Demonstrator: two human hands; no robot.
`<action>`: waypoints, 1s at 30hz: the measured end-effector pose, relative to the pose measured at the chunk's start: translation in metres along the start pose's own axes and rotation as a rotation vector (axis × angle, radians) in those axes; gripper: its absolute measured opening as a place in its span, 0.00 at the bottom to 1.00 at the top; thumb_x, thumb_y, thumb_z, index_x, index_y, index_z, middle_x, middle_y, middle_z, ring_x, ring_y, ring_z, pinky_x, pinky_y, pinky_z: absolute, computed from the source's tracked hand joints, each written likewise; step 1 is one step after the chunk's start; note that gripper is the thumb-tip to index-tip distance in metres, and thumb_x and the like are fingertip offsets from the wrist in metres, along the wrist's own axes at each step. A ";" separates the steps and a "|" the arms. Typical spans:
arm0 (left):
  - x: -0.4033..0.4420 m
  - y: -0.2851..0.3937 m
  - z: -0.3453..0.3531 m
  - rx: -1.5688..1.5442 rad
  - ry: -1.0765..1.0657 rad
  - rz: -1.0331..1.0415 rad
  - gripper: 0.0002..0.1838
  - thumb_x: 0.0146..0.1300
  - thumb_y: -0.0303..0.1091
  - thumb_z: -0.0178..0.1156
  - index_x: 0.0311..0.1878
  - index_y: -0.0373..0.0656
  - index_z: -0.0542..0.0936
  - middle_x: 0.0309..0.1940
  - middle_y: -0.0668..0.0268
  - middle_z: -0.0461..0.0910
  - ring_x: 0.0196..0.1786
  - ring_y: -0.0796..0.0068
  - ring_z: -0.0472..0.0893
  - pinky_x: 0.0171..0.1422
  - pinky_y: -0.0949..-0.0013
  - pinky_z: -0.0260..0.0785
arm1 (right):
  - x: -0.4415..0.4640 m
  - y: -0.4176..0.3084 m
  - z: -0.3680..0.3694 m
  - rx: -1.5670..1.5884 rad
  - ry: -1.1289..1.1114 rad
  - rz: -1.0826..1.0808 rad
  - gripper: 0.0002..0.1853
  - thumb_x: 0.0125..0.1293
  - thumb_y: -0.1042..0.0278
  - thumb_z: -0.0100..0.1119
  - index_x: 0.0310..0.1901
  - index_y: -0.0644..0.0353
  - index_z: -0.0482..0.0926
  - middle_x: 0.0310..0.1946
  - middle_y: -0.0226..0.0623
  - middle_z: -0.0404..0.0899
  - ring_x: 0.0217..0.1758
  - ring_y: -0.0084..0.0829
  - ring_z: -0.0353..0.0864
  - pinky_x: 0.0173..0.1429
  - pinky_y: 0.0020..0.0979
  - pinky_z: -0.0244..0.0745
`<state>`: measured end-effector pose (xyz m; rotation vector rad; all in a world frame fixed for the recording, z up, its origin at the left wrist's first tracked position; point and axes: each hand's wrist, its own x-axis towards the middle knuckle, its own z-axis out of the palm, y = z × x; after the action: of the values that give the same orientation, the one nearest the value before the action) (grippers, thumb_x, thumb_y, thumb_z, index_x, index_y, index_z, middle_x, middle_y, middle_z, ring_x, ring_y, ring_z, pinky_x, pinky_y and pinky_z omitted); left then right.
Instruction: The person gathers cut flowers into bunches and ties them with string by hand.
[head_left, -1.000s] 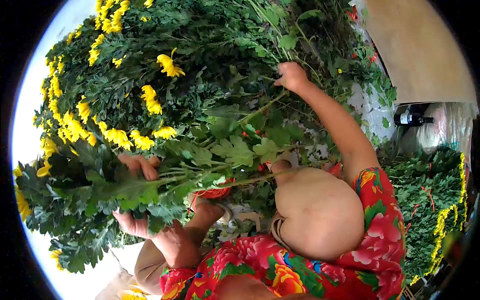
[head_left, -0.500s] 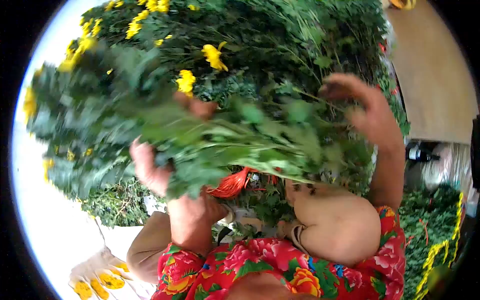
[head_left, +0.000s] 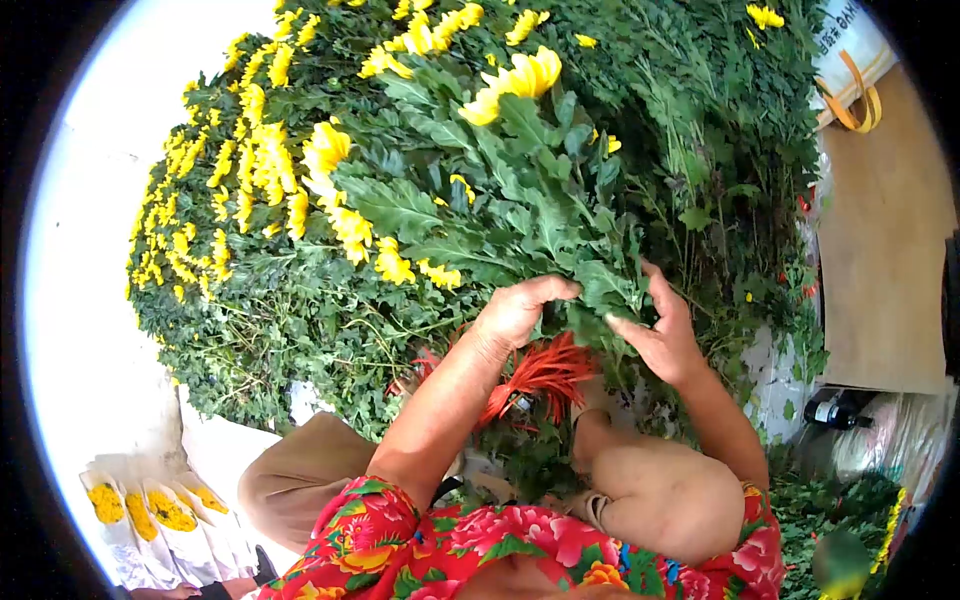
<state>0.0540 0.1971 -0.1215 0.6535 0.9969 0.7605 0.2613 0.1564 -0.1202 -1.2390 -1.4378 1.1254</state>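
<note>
A bunch of yellow chrysanthemums with large green leaves leans up and to the left in front of me. My left hand is closed around its lower part, thumb across the leaves and fingers hidden beneath. On the other side my right hand holds the bunch's lower right edge, its thumb in front and its fingertips partly behind leaves. Below both hands lies a bundle of red ties, near my feet. The stem ends are mostly hidden.
A big heap of chrysanthemums fills the left and back. At right are a brown board, a dark bottle and more greenery. Wrapped yellow flowers lie at lower left. A white bag with a yellow handle is at upper right.
The bunch has swung from lying sideways across my lap to pointing up and left. My right hand has come down and inward onto it; my left hand has moved right, to its lower part.
</note>
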 end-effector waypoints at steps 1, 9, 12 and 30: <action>0.006 -0.006 -0.004 0.030 -0.045 0.102 0.17 0.56 0.33 0.63 0.46 0.32 0.83 0.43 0.57 0.85 0.47 0.66 0.83 0.60 0.62 0.73 | 0.004 0.005 -0.006 -0.121 -0.106 0.019 0.18 0.60 0.77 0.63 0.53 0.65 0.78 0.50 0.36 0.82 0.51 0.27 0.79 0.60 0.32 0.71; 0.007 0.000 -0.029 -0.363 -0.037 0.046 0.23 0.56 0.35 0.62 0.55 0.34 0.78 0.47 0.54 0.84 0.48 0.56 0.84 0.55 0.53 0.78 | 0.007 0.028 -0.036 0.132 0.277 0.020 0.12 0.67 0.75 0.58 0.52 0.66 0.78 0.42 0.32 0.84 0.44 0.24 0.79 0.51 0.29 0.73; 0.004 0.000 -0.036 -0.421 -0.076 0.077 0.25 0.57 0.37 0.62 0.58 0.36 0.77 0.50 0.55 0.83 0.50 0.55 0.83 0.58 0.51 0.77 | 0.007 0.018 -0.041 -0.005 0.275 -0.049 0.15 0.66 0.77 0.57 0.54 0.65 0.77 0.46 0.35 0.83 0.45 0.25 0.79 0.54 0.30 0.73; 0.005 -0.004 -0.026 -0.198 0.023 0.046 0.24 0.63 0.40 0.65 0.57 0.34 0.79 0.51 0.57 0.83 0.54 0.63 0.82 0.64 0.58 0.72 | 0.013 0.050 -0.021 0.437 -0.209 0.405 0.22 0.66 0.72 0.61 0.62 0.62 0.72 0.50 0.31 0.81 0.49 0.24 0.79 0.59 0.33 0.72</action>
<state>0.0330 0.2027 -0.1375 0.4989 0.9163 0.8961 0.2897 0.1753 -0.1648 -1.1429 -1.0225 1.7799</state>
